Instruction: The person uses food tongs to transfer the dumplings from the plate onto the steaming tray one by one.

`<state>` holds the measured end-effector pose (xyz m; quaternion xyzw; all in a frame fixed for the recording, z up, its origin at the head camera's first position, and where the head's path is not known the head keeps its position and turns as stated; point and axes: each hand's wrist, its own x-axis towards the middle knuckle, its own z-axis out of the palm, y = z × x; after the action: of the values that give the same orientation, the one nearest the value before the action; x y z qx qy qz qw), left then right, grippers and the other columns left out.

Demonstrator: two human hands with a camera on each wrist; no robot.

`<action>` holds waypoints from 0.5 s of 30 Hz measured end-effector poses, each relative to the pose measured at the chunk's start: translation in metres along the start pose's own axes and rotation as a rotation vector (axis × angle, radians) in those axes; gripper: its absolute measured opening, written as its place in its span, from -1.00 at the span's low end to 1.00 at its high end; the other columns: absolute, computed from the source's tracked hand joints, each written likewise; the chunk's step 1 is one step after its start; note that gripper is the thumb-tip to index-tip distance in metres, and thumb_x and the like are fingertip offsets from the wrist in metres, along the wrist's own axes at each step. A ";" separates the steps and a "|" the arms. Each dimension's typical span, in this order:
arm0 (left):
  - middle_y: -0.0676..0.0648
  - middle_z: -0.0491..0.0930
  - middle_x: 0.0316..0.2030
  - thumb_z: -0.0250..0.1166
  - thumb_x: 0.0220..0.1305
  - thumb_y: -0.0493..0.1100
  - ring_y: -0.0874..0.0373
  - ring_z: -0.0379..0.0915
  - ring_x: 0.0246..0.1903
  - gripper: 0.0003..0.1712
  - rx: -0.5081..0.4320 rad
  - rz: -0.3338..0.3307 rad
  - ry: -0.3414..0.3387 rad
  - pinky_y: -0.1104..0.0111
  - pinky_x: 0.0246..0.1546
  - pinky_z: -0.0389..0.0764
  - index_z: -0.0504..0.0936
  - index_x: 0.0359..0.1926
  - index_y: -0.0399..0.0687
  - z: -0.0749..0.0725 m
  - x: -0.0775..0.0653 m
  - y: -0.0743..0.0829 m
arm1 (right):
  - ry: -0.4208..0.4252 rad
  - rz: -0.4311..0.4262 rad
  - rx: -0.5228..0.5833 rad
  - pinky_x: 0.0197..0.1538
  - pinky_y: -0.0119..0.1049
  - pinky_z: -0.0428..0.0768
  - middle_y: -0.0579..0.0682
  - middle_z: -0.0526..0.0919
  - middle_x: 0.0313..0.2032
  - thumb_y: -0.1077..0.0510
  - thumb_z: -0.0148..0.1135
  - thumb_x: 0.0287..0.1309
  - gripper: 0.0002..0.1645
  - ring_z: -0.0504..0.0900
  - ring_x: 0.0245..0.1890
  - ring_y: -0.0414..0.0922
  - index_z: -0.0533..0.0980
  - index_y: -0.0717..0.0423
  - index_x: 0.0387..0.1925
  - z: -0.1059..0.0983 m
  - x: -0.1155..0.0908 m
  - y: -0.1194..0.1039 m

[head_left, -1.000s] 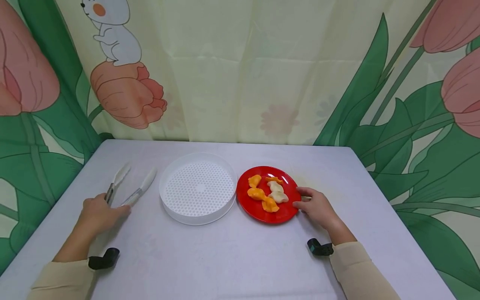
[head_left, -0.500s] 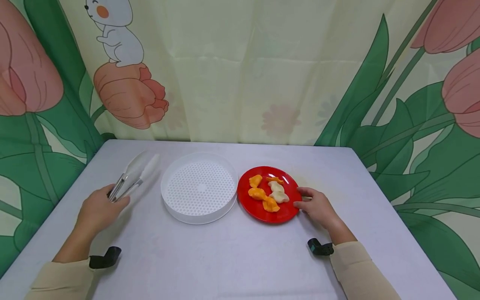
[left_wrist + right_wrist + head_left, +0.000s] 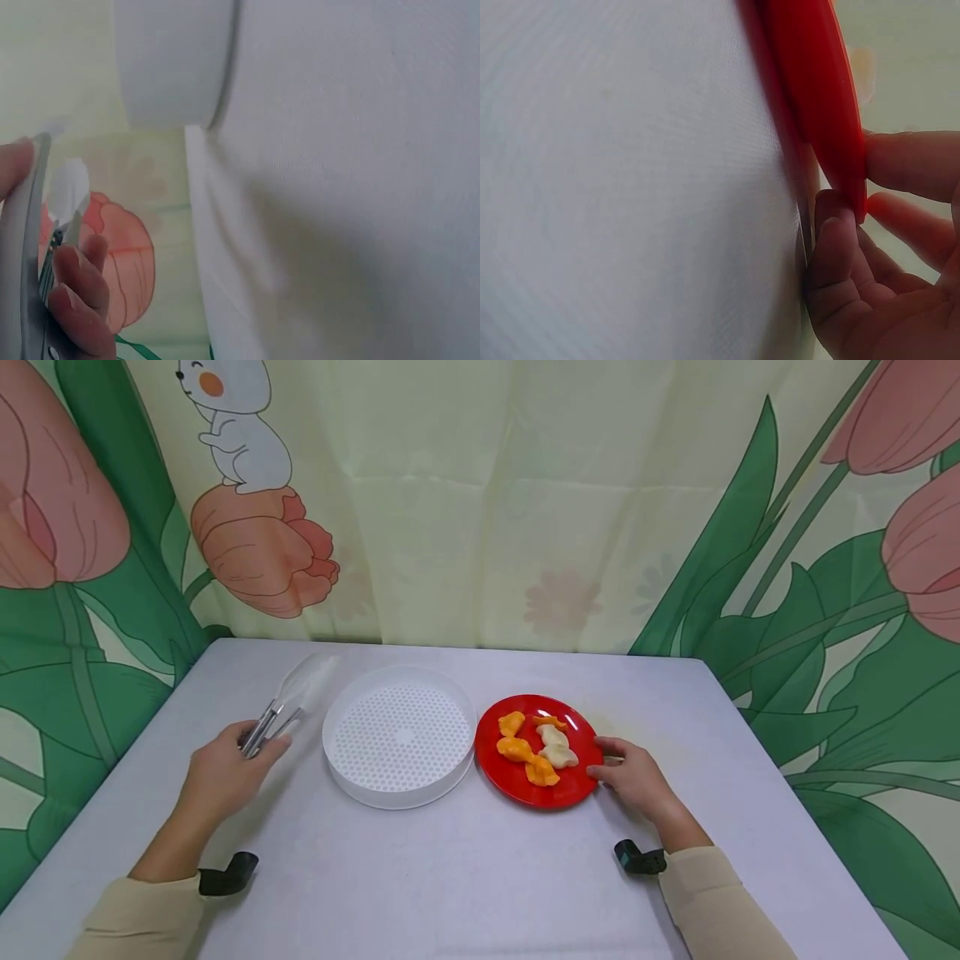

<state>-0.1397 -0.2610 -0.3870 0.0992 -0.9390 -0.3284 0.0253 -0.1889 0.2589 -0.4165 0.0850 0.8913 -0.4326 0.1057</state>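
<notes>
My left hand (image 3: 228,768) grips a pair of tongs (image 3: 260,733) with metal handles and pale, blurred tips that point up and right, raised over the table's left side. In the left wrist view, fingers close around the tongs' metal arm (image 3: 28,277). At the right, my right hand (image 3: 637,781) pinches the rim of a red plate (image 3: 582,783). Fingers lie on both sides of the red rim (image 3: 859,180) in the right wrist view. On the plate rest several orange dumplings (image 3: 513,748) and white dumplings (image 3: 557,753). A white round steamer tray (image 3: 341,777) with small holes sits left of the plate.
A white cloth covers the table (image 3: 480,877). Behind it hangs a printed curtain (image 3: 465,527) with tulips and a rabbit. The steamer tray's right rim stands right at the plate's left edge.
My left hand has lifted the tongs and moved right, toward the steamer tray, while their arms came closer together. The right hand and the plate have stayed put.
</notes>
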 end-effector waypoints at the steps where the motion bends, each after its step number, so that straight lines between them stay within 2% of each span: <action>1: -0.54 0.44 0.07 0.12 0.41 0.31 -0.32 0.44 -0.12 -0.03 0.002 0.007 0.009 -0.07 -0.28 0.55 0.23 0.33 -0.56 0.001 0.000 0.001 | 0.001 0.000 0.001 0.02 -0.09 0.63 0.31 0.35 0.32 0.18 0.37 0.22 -0.17 0.44 0.21 0.22 0.25 0.22 0.45 0.000 0.000 0.000; 5: -0.53 0.45 0.11 0.07 0.45 0.29 -0.36 0.46 -0.06 -0.10 0.050 0.057 0.027 -0.13 -0.24 0.51 0.29 0.33 -0.49 0.002 -0.001 0.008 | 0.003 -0.002 0.004 0.02 -0.10 0.63 0.31 0.35 0.31 0.19 0.38 0.21 -0.17 0.45 0.21 0.22 0.25 0.22 0.45 0.001 0.000 0.001; 8: -0.53 0.43 0.15 0.06 0.49 0.23 -0.40 0.44 0.01 -0.15 0.087 0.109 0.015 -0.20 -0.17 0.49 0.27 0.35 -0.49 0.002 -0.001 0.013 | 0.004 -0.005 0.004 0.01 -0.10 0.64 0.31 0.36 0.31 0.19 0.38 0.21 -0.17 0.45 0.20 0.22 0.25 0.23 0.44 0.001 0.000 0.001; 12: -0.53 0.36 0.21 0.13 0.50 0.09 -0.41 0.37 0.09 -0.20 0.075 0.161 -0.025 -0.28 -0.01 0.45 0.19 0.41 -0.49 0.003 -0.003 0.024 | 0.004 -0.003 0.004 0.01 -0.10 0.64 0.31 0.35 0.31 0.18 0.37 0.21 -0.17 0.45 0.21 0.22 0.25 0.23 0.44 0.001 -0.001 0.001; 15: -0.51 0.33 0.23 0.18 0.48 -0.01 -0.40 0.34 0.12 -0.25 0.071 0.218 -0.031 -0.29 0.06 0.41 0.20 0.41 -0.48 0.004 -0.006 0.035 | 0.004 0.001 0.003 0.02 -0.09 0.63 0.31 0.35 0.31 0.18 0.37 0.22 -0.17 0.44 0.21 0.22 0.25 0.23 0.45 0.000 -0.001 0.000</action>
<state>-0.1397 -0.2310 -0.3684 -0.0079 -0.9556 -0.2915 0.0429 -0.1883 0.2586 -0.4167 0.0865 0.8908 -0.4337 0.1042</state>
